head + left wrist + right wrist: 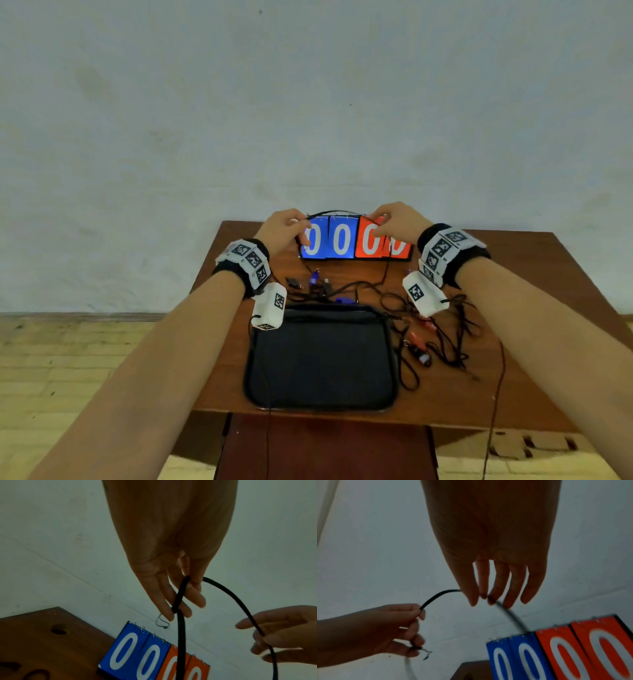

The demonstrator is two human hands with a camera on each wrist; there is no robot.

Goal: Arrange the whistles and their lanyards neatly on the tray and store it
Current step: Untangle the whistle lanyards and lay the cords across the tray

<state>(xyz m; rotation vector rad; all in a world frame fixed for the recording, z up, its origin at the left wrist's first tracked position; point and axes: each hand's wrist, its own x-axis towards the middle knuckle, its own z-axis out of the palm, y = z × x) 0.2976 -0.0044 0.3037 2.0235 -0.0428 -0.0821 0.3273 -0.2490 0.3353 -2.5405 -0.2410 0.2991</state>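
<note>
I hold one black lanyard [334,213] stretched in an arc between both hands, above the back of the table. My left hand [294,229] pinches one end, with the cord [180,596] threaded between its fingers [197,599] and a metal clip [162,622] dangling below. My right hand [387,222] pinches the cord [436,596] further along, at its fingertips [474,600]. The black tray [322,359] lies at the front centre with nothing on it. Blue whistles [315,275] lie behind the tray. A red whistle [423,334] and a dark one [421,356] lie in tangled cords on its right.
A flip scoreboard [356,240] with blue and red zeros stands at the back of the brown table [513,274], just under my hands. A plain wall rises behind it. One cord hangs over the table's front right edge [496,411].
</note>
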